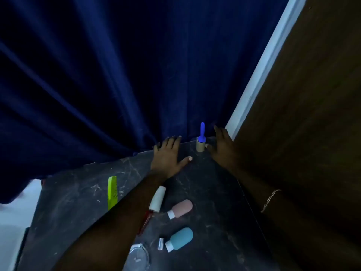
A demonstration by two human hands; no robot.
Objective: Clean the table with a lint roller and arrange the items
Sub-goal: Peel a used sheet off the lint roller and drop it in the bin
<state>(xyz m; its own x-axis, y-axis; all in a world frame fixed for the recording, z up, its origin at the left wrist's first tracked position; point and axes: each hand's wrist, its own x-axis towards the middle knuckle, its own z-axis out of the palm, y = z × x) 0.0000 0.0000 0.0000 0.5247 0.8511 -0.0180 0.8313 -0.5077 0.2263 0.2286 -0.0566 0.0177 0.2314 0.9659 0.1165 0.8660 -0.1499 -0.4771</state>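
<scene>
At the table's (214, 202) far edge stands the lint roller (200, 142), light and stiff, best taken by its blue handle, between my left hand (168, 153) and right hand (222, 147), both spread and empty.

Dark marbled table (214, 202) across lower frame; blue curtain (117, 75) filling upper left. Lint roller (200, 142) upright at centre, blue handle up. Left hand (168, 153) flat, fingers spread, just left of it; right hand (222, 147) open, just right. Green comb (112, 192) lower left. Pink bottle (180, 208), teal bottle (179, 238) lying lower centre.
</scene>
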